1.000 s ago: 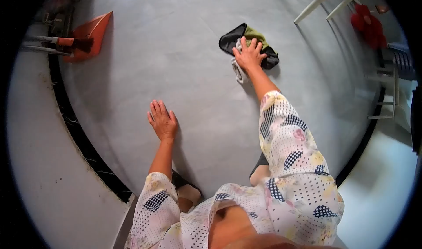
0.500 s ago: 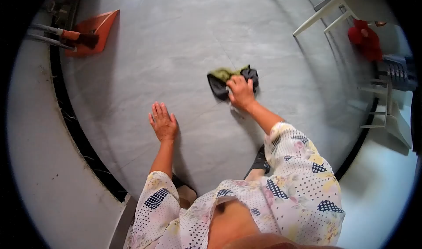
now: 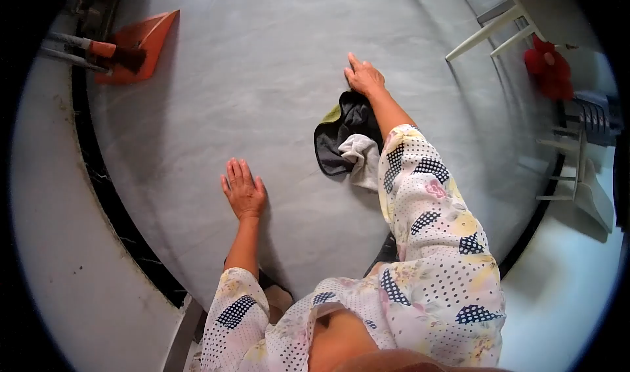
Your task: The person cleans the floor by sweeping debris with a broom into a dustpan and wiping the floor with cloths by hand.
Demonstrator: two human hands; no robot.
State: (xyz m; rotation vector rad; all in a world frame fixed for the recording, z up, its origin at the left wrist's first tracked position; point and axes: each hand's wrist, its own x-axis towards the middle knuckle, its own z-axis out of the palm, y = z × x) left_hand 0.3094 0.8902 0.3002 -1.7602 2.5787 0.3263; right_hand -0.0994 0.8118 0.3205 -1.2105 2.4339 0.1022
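Note:
My left hand [image 3: 243, 191] lies flat on the grey floor [image 3: 282, 109], fingers stretched forward, with nothing in it. Ahead and to the right, my right hand [image 3: 365, 78] reaches to the floor with its index finger extended and the other fingers partly bent; I see nothing held in it. Just below that hand lies a crumpled dark grey cloth [image 3: 336, 154] with black edging and a yellow-green patch. A whitish rag [image 3: 361, 154] rests bunched on its lower part. My right forearm and sleeve pass along the right side of both.
An orange dustpan [image 3: 152, 50] and a brush [image 3: 130, 58] stand by the left wall. To the right are white chair legs [image 3: 482, 34], a red flower-shaped thing [image 3: 546, 63] and a white rack-like frame [image 3: 580, 158]. My feet are behind my hands.
My right hand has let go of the dark cloth and moved forward past it. The cloth lies more spread out and the whitish rag now shows. My left hand stays in place.

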